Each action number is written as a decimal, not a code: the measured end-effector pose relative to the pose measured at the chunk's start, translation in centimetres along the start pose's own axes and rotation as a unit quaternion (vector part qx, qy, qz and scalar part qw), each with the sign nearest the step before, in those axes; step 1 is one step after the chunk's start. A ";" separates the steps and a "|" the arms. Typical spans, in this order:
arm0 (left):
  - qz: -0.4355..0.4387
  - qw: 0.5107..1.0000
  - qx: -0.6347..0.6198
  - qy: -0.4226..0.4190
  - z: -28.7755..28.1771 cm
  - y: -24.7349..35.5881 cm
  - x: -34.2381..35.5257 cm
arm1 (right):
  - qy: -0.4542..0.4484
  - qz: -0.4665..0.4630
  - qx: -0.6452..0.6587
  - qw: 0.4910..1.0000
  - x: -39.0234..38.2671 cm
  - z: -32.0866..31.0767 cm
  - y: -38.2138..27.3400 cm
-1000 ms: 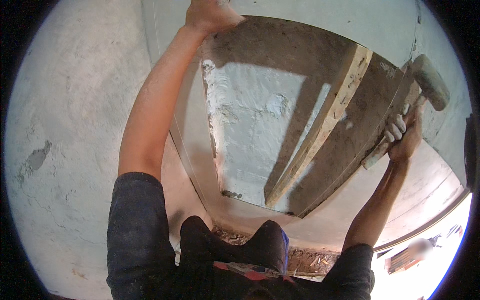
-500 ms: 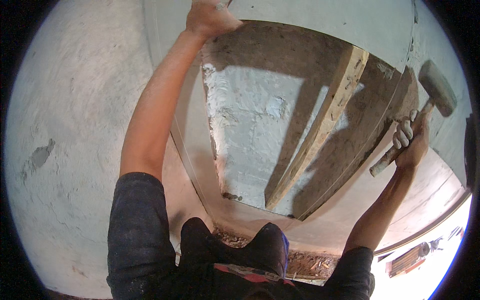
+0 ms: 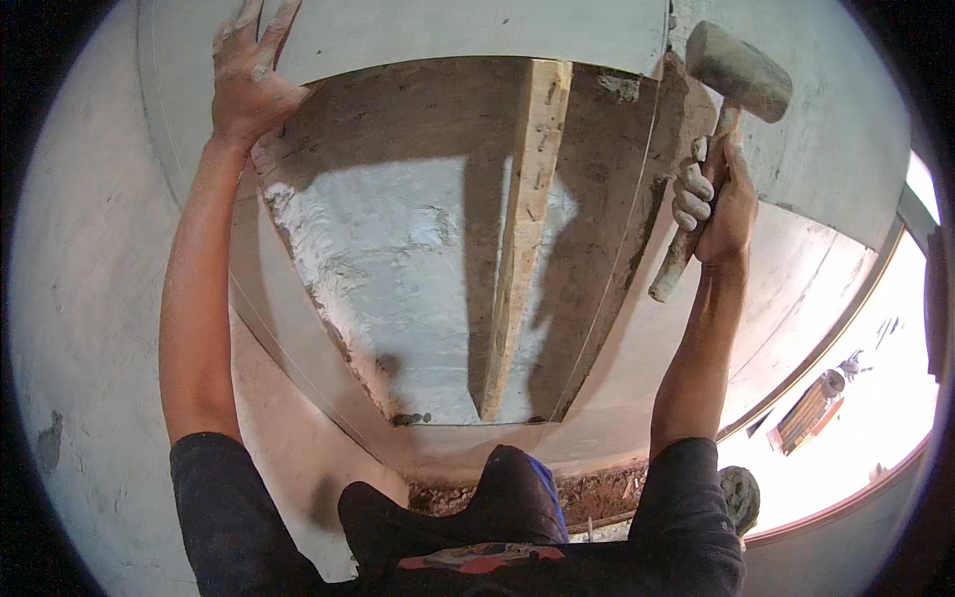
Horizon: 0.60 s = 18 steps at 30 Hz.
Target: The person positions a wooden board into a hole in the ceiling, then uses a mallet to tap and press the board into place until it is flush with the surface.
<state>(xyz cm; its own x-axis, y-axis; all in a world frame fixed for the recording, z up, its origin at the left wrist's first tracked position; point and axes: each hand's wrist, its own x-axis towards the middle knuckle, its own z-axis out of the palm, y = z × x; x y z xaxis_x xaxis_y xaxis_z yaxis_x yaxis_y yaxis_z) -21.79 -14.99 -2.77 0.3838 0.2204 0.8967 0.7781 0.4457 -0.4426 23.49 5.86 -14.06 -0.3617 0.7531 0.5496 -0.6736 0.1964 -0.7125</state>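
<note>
My left hand (image 3: 254,80) lies with fingers apart on a pale grey panel (image 3: 438,30), beside the upper-left corner of a recess. My right hand (image 3: 716,199) grips the handle of a mallet (image 3: 736,70) whose dark grey cylindrical head is raised beside the upper-right corner of the recess. Inside it the backing (image 3: 393,249) is rough, pale and partly shadowed. A nailed wooden batten (image 3: 527,219) runs down through the recess, right of its middle, to the lower edge. Pale residue coats parts of both hands.
A plastered wall (image 3: 90,279) fills the left side. A thin string crosses the recess's right part. Rubble (image 3: 607,490) shows at the bottom behind my clothing. At lower right is a bright opening with a wooden object (image 3: 806,413) outside; a round dirty object (image 3: 738,497) is by my right sleeve.
The view has swung so the batten and recess appear further left and straighter. My left hand stays at the panel; the mallet in my right hand has risen toward the top of the picture.
</note>
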 end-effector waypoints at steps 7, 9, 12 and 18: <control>0.007 0.999 -0.033 0.029 -0.3 1.2 0.6 | 0.037 0.002 -0.032 0.999 0.5 1.3 0.8; 0.018 0.999 -0.026 0.034 -0.3 1.3 1.1 | 0.039 0.004 -0.043 0.998 0.2 1.1 -0.2; 0.022 0.998 -0.030 0.057 -0.1 1.3 0.6 | 0.064 0.005 -0.060 0.996 -0.3 1.0 -0.1; 0.004 1.000 -0.020 0.005 0.1 0.1 0.4 | 0.093 -0.046 -0.113 0.988 -2.1 0.9 3.2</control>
<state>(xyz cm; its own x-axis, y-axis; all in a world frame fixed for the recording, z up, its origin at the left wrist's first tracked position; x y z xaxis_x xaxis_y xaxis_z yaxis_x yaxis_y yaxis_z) -21.57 -14.80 -2.46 0.3948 0.2161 0.8930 0.7942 0.4085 -0.4499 21.54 4.37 -17.11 -0.1675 0.8234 0.5422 -0.5296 0.3888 -0.7539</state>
